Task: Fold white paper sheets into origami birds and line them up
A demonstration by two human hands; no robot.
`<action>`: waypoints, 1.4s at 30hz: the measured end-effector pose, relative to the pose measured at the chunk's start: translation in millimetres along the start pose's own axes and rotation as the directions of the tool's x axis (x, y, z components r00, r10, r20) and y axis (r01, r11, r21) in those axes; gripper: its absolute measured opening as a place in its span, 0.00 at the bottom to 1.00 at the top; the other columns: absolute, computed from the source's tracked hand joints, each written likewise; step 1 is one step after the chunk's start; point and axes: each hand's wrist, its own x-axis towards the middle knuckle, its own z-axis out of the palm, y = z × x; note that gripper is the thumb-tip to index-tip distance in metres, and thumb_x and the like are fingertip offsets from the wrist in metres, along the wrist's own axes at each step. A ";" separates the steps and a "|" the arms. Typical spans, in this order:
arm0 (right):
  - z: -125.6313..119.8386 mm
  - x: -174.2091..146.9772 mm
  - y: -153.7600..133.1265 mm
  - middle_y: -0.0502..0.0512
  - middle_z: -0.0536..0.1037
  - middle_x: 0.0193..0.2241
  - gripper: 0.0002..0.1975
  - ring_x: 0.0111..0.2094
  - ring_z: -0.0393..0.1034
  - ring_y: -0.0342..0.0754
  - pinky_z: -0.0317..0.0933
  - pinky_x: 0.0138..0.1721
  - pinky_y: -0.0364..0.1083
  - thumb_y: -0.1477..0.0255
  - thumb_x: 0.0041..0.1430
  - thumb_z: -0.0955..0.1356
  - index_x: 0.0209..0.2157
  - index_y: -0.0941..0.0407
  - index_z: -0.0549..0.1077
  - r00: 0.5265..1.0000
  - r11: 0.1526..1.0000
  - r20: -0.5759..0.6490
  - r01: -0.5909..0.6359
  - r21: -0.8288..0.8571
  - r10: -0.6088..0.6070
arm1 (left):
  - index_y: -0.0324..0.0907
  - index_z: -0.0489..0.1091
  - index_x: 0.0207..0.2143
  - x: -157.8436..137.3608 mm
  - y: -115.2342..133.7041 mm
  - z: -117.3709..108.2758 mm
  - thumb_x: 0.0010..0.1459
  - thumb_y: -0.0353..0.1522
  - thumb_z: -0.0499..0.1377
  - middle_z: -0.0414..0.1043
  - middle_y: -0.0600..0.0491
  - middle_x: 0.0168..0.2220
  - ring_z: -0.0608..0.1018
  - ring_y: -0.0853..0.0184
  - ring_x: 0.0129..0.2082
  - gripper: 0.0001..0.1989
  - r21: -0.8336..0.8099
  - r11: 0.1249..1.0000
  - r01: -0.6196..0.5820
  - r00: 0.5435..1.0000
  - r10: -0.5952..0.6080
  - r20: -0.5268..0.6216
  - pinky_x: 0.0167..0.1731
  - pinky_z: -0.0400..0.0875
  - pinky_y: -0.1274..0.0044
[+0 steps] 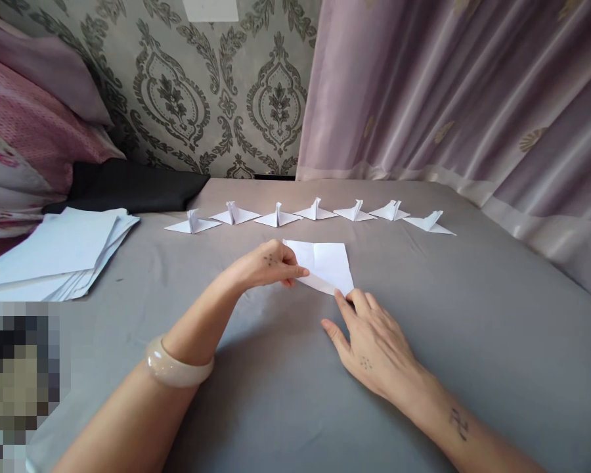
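Note:
A white sheet of paper (329, 259) lies on the grey cloth in front of me, with a crease near its top and its near edge folded over. My left hand (274, 261) pinches its left edge between thumb and fingers. At the near right corner, my right hand (369, 332) touches the paper with its fingertips, its thumb spread apart and resting by the cloth. Beyond the sheet stands a row of several folded paper figures (278, 215) with pointed wings and upright middles.
A stack of white paper (54, 243) sits at the left, beside a black folded cloth (132, 184). Pink fabric (29, 112) is heaped behind it. A patterned wall (226, 85) and a pinkish curtain (398, 92) border the far side of the grey surface (497, 315).

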 end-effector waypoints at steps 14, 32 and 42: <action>-2.6 17.2 -19.5 0.63 0.70 0.37 0.30 0.39 0.66 0.55 0.64 0.33 0.51 0.54 0.64 0.57 0.54 0.63 0.69 0.999 0.994 0.050 -0.010 -0.110 0.016 | 0.39 0.68 0.23 4.0 1.9 8.6 0.56 0.41 0.54 0.73 0.53 0.22 0.73 0.69 0.23 0.16 0.124 0.986 -0.115 0.987 0.127 -0.094 0.24 0.62 0.79; -9.6 13.2 -8.8 0.59 0.69 0.36 0.27 0.38 0.67 0.52 0.62 0.33 0.48 0.54 0.64 0.57 0.57 0.54 0.67 0.998 0.997 0.050 0.050 -0.050 -0.048 | 0.40 0.63 0.20 5.4 0.4 11.5 0.57 0.44 0.52 0.68 0.55 0.18 0.69 0.70 0.21 0.19 0.182 0.980 -0.074 0.989 0.096 -0.115 0.22 0.58 0.79; -9.2 19.5 -6.4 0.58 0.68 0.38 0.25 0.41 0.66 0.53 0.60 0.34 0.48 0.54 0.63 0.60 0.58 0.49 0.66 0.996 0.999 0.082 0.030 -0.022 -0.028 | 0.41 0.63 0.22 5.5 4.8 9.5 0.59 0.54 0.45 0.72 0.53 0.21 0.73 0.67 0.22 0.28 0.097 0.994 -0.045 0.995 0.053 -0.083 0.24 0.62 0.78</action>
